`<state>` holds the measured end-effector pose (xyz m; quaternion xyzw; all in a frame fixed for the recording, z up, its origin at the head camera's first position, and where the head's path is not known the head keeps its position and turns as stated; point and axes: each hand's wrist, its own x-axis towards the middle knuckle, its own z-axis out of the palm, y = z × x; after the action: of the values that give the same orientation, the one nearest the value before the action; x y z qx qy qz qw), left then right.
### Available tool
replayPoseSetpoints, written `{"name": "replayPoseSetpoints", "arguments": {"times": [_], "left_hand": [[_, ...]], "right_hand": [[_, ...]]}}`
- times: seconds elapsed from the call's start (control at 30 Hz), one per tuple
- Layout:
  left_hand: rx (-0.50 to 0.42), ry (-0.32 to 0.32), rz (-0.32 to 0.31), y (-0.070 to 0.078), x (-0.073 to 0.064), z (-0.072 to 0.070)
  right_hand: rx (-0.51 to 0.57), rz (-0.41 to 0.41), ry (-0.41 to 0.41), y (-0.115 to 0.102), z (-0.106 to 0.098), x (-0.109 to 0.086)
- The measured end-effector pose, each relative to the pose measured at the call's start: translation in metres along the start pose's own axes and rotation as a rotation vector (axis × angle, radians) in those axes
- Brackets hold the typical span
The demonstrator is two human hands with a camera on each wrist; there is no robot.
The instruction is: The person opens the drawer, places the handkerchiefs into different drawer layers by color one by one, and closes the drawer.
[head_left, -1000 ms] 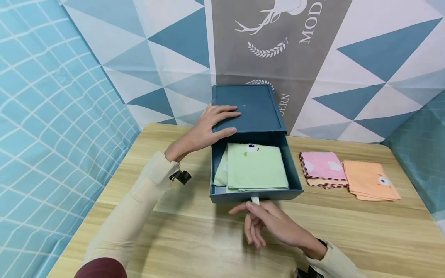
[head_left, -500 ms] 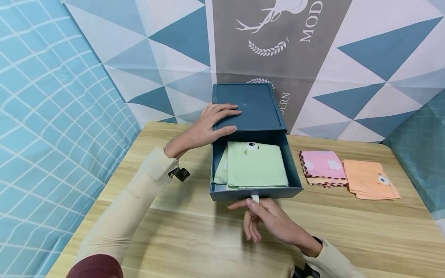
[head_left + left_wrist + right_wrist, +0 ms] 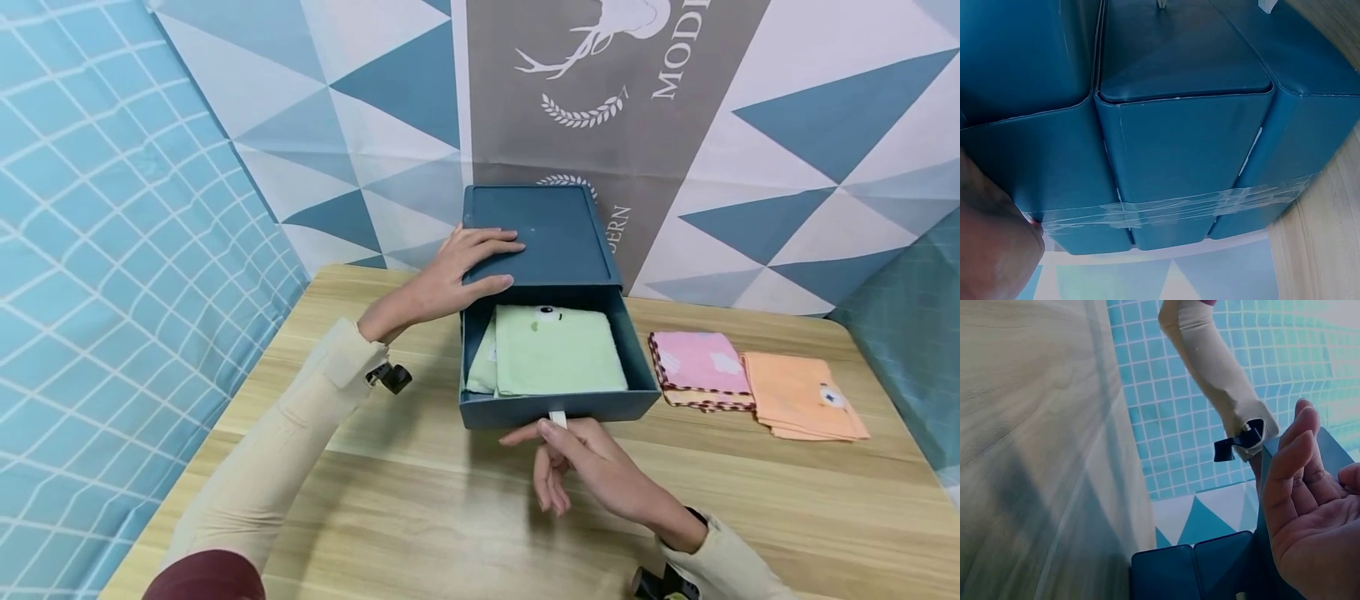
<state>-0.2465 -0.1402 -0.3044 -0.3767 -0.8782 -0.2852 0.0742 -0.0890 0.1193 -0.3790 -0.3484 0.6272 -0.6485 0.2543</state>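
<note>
A dark blue drawer box stack (image 3: 536, 237) stands at the back of the table, its top drawer (image 3: 562, 408) part-way out. Inside that drawer lie folded light green towels (image 3: 558, 354), the upper one with an embroidered eye. My left hand (image 3: 465, 271) rests flat on the left side of the box's top, fingers spread. At the drawer's front, my right hand (image 3: 592, 467) pinches the white pull tab (image 3: 557, 418) between thumb and forefinger; the other fingers curl loosely below. In the left wrist view, clear tape (image 3: 1147, 212) wraps around the several stacked units.
To the right of the box lie a pink folded towel (image 3: 701, 362) with a checked edge and an orange folded towel (image 3: 798, 392). A patterned cloth wall (image 3: 405, 175) stands right behind the box. The wooden table (image 3: 420, 500) reaches forward towards me.
The drawer has slid a little further into the box, and my right hand has moved with it, still on the tab. My left hand stays on the top.
</note>
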Motion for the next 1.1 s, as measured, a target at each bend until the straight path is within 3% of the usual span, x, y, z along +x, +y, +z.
{"name": "replayPoseSetpoints", "arguments": {"times": [0.57,0.77,1.1], "left_hand": [[-0.038,0.017,0.020,0.001,-0.001,-0.001],[-0.039,0.012,0.024,0.002,-0.001,-0.001],[-0.053,0.031,0.029,0.000,-0.001,0.002]], "right_hand": [[-0.062,-0.022,0.058,0.000,-0.012,0.026],[-0.060,0.005,0.066,0.002,-0.018,0.032],[-0.084,0.123,0.138,0.001,-0.031,0.047]]}}
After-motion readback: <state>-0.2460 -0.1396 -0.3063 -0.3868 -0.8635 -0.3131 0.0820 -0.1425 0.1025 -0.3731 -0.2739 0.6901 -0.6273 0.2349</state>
